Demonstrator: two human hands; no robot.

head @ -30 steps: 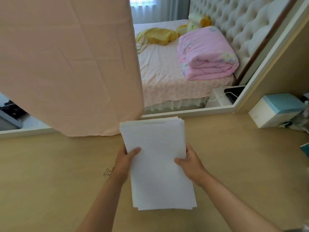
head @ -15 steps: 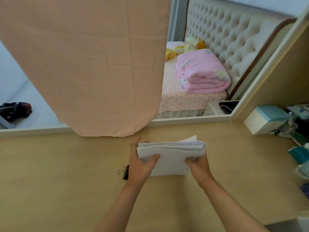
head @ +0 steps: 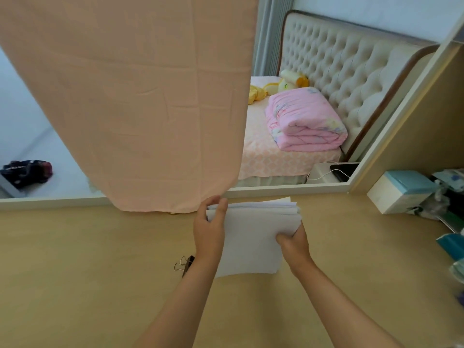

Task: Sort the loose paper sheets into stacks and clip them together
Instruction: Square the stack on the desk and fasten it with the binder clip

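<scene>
Now we hold the paper stack (head: pixel 251 237) raised on edge, tilted toward us, its lower edge down at the table (head: pixel 88 272). A second ago it lay flat and lengthwise between both hands. Our left hand (head: pixel 209 229) wraps the upper left corner, thumb on the near face, fingers over the top edge. Our right hand (head: pixel 292 241) grips the right edge, fingers curled behind it. The top edges sit nearly flush, but one rear sheet stands proud at the right. We judge the squaring step nearly complete; another tap should seat that sheet. The binder clip (head: pixel 182 264) lies on the table, just beside our left forearm, untouched and ready for clipping.
</scene>
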